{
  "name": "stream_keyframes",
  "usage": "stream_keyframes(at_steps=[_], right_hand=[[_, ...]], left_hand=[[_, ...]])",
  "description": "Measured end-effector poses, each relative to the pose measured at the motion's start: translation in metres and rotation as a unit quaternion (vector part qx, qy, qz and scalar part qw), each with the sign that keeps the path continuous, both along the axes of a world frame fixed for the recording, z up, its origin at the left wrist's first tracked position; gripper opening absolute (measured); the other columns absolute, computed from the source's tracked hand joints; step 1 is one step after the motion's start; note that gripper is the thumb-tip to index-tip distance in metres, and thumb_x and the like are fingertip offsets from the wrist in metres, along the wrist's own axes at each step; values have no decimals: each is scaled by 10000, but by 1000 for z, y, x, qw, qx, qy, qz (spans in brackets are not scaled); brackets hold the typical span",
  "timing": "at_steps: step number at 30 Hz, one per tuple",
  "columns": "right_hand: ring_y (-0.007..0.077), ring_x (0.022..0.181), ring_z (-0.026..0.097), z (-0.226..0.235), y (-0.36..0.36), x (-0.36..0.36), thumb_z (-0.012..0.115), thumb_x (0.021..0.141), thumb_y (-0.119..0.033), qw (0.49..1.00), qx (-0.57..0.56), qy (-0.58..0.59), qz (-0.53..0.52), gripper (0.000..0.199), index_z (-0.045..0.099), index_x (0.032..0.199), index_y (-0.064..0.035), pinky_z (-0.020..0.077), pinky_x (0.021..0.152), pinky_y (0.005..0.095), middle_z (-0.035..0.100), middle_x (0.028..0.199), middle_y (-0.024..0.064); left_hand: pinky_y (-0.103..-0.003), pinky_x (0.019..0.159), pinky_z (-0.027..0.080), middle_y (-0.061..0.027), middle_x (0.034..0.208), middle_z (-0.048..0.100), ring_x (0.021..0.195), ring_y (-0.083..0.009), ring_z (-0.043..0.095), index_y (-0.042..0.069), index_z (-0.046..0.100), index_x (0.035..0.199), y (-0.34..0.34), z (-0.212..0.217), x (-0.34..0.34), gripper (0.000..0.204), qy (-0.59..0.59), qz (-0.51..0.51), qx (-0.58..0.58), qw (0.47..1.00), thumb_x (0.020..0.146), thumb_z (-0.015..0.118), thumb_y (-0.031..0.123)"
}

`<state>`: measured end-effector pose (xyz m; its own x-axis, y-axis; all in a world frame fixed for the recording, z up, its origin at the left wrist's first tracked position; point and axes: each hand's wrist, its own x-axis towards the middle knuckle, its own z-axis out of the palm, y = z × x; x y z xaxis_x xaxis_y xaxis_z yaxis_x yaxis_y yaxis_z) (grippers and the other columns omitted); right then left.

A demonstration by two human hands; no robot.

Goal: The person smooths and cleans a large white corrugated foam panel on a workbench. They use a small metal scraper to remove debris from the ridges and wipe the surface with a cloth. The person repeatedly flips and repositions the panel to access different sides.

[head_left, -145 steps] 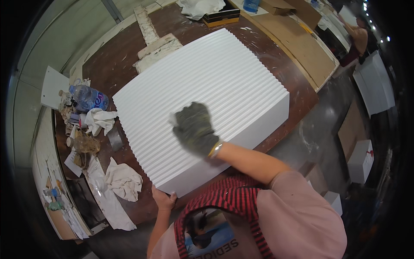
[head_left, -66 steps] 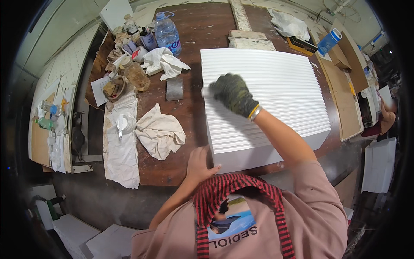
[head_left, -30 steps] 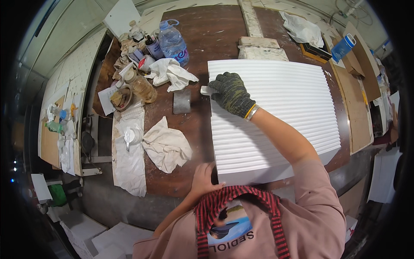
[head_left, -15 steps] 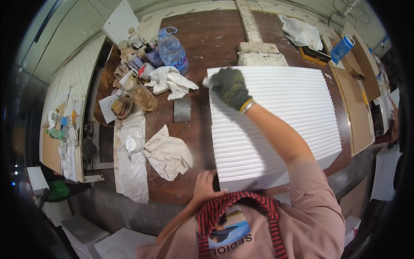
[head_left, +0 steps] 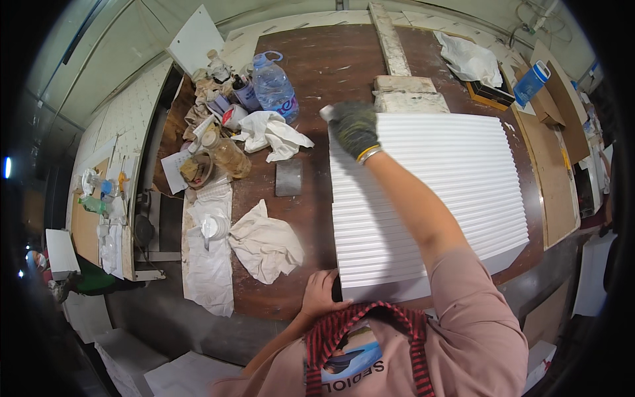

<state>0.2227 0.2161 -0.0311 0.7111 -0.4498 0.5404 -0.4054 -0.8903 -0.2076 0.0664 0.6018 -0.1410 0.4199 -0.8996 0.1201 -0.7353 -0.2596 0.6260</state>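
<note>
A white ribbed panel [head_left: 456,192] lies on the brown tabletop in front of me. At its far left corner is my right hand [head_left: 355,129], in a dark green glove with a yellow cuff edge. Its fingers are closed round a small white wad [head_left: 327,113], perhaps cloth, which sticks out past the panel's left edge; most of it is hidden. My bare left hand [head_left: 322,293] rests at the table's near edge beside the panel's near left corner, fingers extended and thumb spread toward the panel. A crumpled cream cloth [head_left: 268,241] lies left of the panel, near a grey block [head_left: 288,178].
At the back left stand a big water bottle [head_left: 274,86], a jar of cloudy liquid [head_left: 228,155] and a white rag [head_left: 271,132]. Stacked blocks [head_left: 410,99] sit behind the panel. A black box with white sheeting [head_left: 473,59] and a blue bottle [head_left: 532,83] are at the back right.
My right hand has slid a little farther along the panel's left side to its far corner, still with the white wad. My left hand has stayed by the near corner. The whole view has shifted slightly.
</note>
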Motion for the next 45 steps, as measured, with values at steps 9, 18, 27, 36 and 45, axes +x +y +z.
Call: stream_keyframes(at_steps=[9, 18, 27, 36, 45], right_hand=[[327, 838, 659, 4, -19, -27, 715, 808, -332, 999, -4, -5, -40, 199, 709, 841, -136, 500, 761, 467, 681, 808, 96], [351, 775, 651, -4, -87, -107, 686, 763, -194, 988, -53, -69, -124, 55, 681, 730, -151, 490, 718, 474, 664, 763, 131], [369, 861, 680, -15, -291, -287, 705, 814, -257, 942, -47, -2, -333, 149, 730, 839, -112, 534, 783, 503, 707, 858, 160], [353, 862, 689, 2, -294, -287, 700, 847, -361, 928, -32, 16, -370, 248, 740, 883, -119, 534, 759, 462, 713, 860, 141], [323, 932, 620, 13, 49, -119, 622, 844, -233, 977, 142, 63, 147, 193, 629, 977, -92, 453, 812, 471, 636, 1014, 170]], left_hand=[[-501, 1057, 379, -194, 1230, 558, 1160, -394, 515, 3, 518, 1347, -1, -1, -1, 957, 12, -2, 16, 1000, 670, 781, 626], [-529, 1069, 358, -247, 1244, 542, 1183, -429, 491, -70, 527, 1297, 8, -17, -3, 1048, 38, 20, 31, 999, 677, 687, 760], [-568, 1039, 364, -276, 1256, 510, 1186, -474, 468, -105, 509, 1283, 24, -45, 2, 1038, 54, 10, 112, 992, 711, 674, 746], [-561, 933, 397, -235, 1221, 553, 1093, -464, 504, 19, 580, 1292, 18, -40, 4, 826, 12, -15, 34, 999, 773, 671, 655], [-544, 895, 420, -233, 1165, 570, 1051, -460, 527, 8, 597, 1252, 8, -29, 3, 819, 160, 59, -4, 985, 757, 691, 653]])
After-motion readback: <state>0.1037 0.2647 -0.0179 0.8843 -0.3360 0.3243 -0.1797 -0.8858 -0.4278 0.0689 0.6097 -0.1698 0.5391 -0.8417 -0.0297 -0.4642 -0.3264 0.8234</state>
